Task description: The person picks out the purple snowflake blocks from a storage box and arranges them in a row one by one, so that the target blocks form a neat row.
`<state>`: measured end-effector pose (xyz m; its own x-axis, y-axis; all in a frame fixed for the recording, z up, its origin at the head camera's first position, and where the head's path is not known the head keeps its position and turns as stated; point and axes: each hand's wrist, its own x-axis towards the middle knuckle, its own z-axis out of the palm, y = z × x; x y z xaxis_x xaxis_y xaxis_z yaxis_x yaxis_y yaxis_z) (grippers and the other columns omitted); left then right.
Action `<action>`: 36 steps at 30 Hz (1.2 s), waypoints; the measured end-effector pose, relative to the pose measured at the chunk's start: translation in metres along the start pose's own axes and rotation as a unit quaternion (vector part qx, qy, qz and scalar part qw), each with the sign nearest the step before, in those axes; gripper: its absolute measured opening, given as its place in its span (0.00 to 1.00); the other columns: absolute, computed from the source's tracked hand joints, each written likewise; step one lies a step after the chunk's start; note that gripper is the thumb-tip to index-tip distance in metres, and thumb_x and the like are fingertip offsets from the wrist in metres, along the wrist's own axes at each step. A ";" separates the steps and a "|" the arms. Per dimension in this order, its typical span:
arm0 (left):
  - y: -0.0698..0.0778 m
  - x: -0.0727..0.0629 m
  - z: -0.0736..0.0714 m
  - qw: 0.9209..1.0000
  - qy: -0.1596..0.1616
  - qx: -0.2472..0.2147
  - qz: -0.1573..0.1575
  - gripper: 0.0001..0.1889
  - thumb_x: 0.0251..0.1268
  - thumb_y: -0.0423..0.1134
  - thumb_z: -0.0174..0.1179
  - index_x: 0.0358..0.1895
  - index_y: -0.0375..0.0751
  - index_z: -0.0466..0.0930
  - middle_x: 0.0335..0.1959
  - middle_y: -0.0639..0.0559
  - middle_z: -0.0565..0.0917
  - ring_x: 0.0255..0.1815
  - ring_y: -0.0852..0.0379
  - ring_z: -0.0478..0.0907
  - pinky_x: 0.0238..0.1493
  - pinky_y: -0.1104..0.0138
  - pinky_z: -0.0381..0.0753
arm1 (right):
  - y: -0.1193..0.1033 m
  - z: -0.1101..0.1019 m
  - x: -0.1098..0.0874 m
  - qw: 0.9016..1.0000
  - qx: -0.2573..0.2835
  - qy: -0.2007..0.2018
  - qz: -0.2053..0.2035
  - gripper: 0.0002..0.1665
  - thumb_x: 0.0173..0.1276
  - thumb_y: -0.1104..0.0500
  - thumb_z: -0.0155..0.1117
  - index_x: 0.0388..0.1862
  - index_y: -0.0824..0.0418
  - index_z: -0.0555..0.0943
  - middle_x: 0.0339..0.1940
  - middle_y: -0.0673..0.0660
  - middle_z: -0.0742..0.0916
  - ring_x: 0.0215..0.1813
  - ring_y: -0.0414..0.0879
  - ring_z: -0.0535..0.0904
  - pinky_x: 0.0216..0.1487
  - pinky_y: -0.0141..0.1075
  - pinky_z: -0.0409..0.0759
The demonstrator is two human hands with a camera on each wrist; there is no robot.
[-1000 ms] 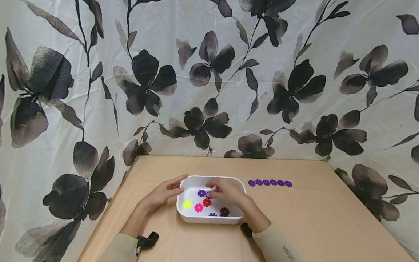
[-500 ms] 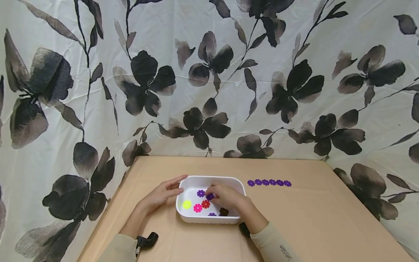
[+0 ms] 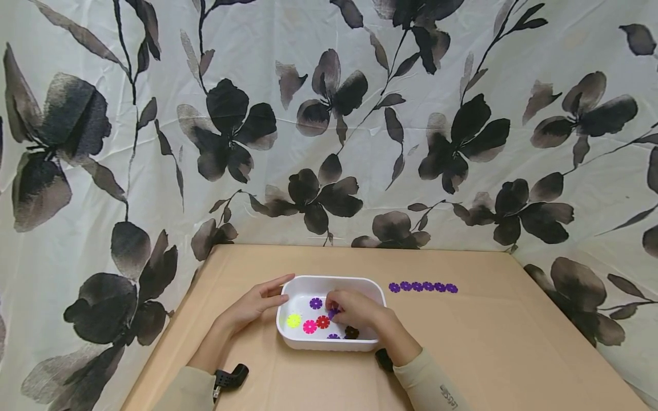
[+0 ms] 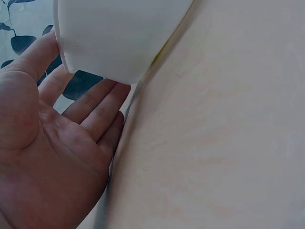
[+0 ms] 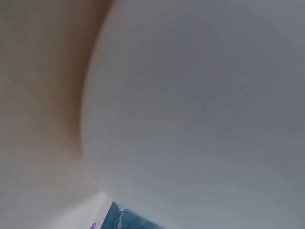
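Note:
A white plastic tray stands on the table with several flower-shaped notched discs inside. My left hand rests at its left end, thumb at the rim and fingers fairly straight; in the left wrist view they touch the outer wall by the corner. My right hand reaches into the tray, fingertips pinching a purple flower-shaped disc, partly hidden by the fingers. Around it lie another purple disc, a red disc, a pink disc, a yellow disc and a dark brown disc.
A row of several purple discs lies on the tan table right of the tray. Behind the table hangs a white floral cloth. In the right wrist view the tray's wall fills most of the picture.
My right fingertips have dipped to a purple disc, closed on it and drawn it slightly right and down in the picture. My left hand has stayed at the tray's left end.

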<state>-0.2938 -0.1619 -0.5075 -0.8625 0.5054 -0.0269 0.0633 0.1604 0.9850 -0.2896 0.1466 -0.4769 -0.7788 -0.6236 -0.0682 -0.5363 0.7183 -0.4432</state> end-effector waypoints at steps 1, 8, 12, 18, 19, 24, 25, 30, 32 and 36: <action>0.000 0.000 0.000 1.000 -0.001 0.000 0.000 0.34 0.75 0.46 0.64 0.81 0.57 0.64 0.83 0.55 0.64 0.84 0.49 0.60 0.79 0.60 0.66 | 0.000 0.000 0.000 1.000 0.003 0.001 0.000 0.10 0.68 0.59 0.75 0.45 0.51 0.84 0.36 0.44 0.83 0.38 0.36 0.76 0.42 0.27 0.79; -0.001 0.000 0.000 1.000 0.002 -0.002 -0.002 0.34 0.75 0.46 0.64 0.81 0.57 0.64 0.83 0.54 0.64 0.84 0.48 0.59 0.79 0.59 0.65 | -0.003 -0.003 -0.002 1.000 0.022 0.020 0.005 0.09 0.67 0.60 0.76 0.41 0.50 0.83 0.34 0.44 0.82 0.36 0.37 0.77 0.38 0.27 0.79; 0.000 -0.001 0.000 1.000 0.001 -0.004 -0.004 0.34 0.76 0.45 0.63 0.81 0.57 0.64 0.83 0.54 0.64 0.84 0.49 0.59 0.80 0.57 0.64 | -0.004 -0.004 -0.003 0.999 0.035 0.017 0.001 0.10 0.66 0.59 0.77 0.39 0.50 0.82 0.31 0.43 0.82 0.35 0.37 0.76 0.38 0.27 0.79; 0.000 -0.002 0.001 1.000 0.002 -0.006 -0.004 0.34 0.75 0.46 0.64 0.81 0.57 0.64 0.82 0.55 0.64 0.84 0.49 0.59 0.80 0.58 0.64 | 0.001 -0.011 -0.005 0.995 0.098 0.009 -0.016 0.06 0.71 0.58 0.73 0.40 0.50 0.83 0.29 0.44 0.83 0.31 0.38 0.78 0.32 0.28 0.80; 0.001 -0.001 0.001 1.000 0.002 -0.006 -0.004 0.34 0.75 0.46 0.64 0.81 0.57 0.64 0.82 0.54 0.65 0.84 0.49 0.59 0.80 0.57 0.64 | 0.003 -0.014 -0.006 0.993 0.111 0.019 -0.021 0.05 0.72 0.59 0.72 0.40 0.50 0.83 0.29 0.45 0.83 0.31 0.38 0.78 0.32 0.28 0.80; 0.001 0.000 0.001 1.000 0.002 -0.006 -0.001 0.34 0.75 0.45 0.64 0.81 0.55 0.64 0.82 0.54 0.65 0.84 0.49 0.59 0.80 0.57 0.63 | 0.024 -0.043 -0.021 0.971 0.197 0.131 -0.028 0.06 0.73 0.62 0.69 0.46 0.55 0.88 0.35 0.51 0.89 0.33 0.45 0.84 0.35 0.33 0.87; 0.001 0.000 0.000 1.000 0.001 -0.006 -0.001 0.35 0.75 0.45 0.64 0.81 0.55 0.63 0.82 0.54 0.65 0.84 0.49 0.59 0.80 0.57 0.63 | 0.029 -0.050 -0.025 0.963 0.218 0.158 -0.022 0.07 0.73 0.62 0.69 0.48 0.57 0.88 0.37 0.54 0.90 0.34 0.46 0.85 0.37 0.34 0.89; 0.000 0.001 0.000 1.000 -0.001 -0.005 -0.003 0.35 0.75 0.45 0.64 0.82 0.55 0.63 0.83 0.54 0.64 0.84 0.50 0.58 0.80 0.60 0.64 | 0.064 -0.080 -0.054 0.903 0.320 0.286 0.031 0.14 0.76 0.62 0.67 0.56 0.67 0.85 0.45 0.64 0.90 0.37 0.45 0.90 0.43 0.36 0.92; 0.000 0.000 0.000 1.000 0.001 -0.006 -0.004 0.35 0.75 0.45 0.64 0.81 0.55 0.63 0.83 0.54 0.64 0.84 0.50 0.59 0.79 0.60 0.64 | 0.081 -0.091 -0.069 0.875 0.342 0.339 0.051 0.17 0.76 0.61 0.66 0.58 0.70 0.84 0.45 0.63 0.89 0.38 0.42 0.90 0.44 0.34 0.91; -0.002 0.000 0.001 1.000 0.004 -0.005 -0.003 0.34 0.75 0.44 0.64 0.81 0.56 0.64 0.82 0.54 0.64 0.84 0.49 0.59 0.79 0.59 0.64 | 0.116 -0.103 -0.099 0.817 0.373 0.428 0.101 0.20 0.76 0.61 0.65 0.60 0.74 0.82 0.41 0.54 0.90 0.38 0.39 0.90 0.45 0.31 0.89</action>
<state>-0.2935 -0.1614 -0.5092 -0.8669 0.4976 -0.0307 0.0534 0.1538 0.9867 -0.3078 0.3235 -0.4293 -0.9401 0.1583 0.3018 -0.2702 0.1935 -0.9432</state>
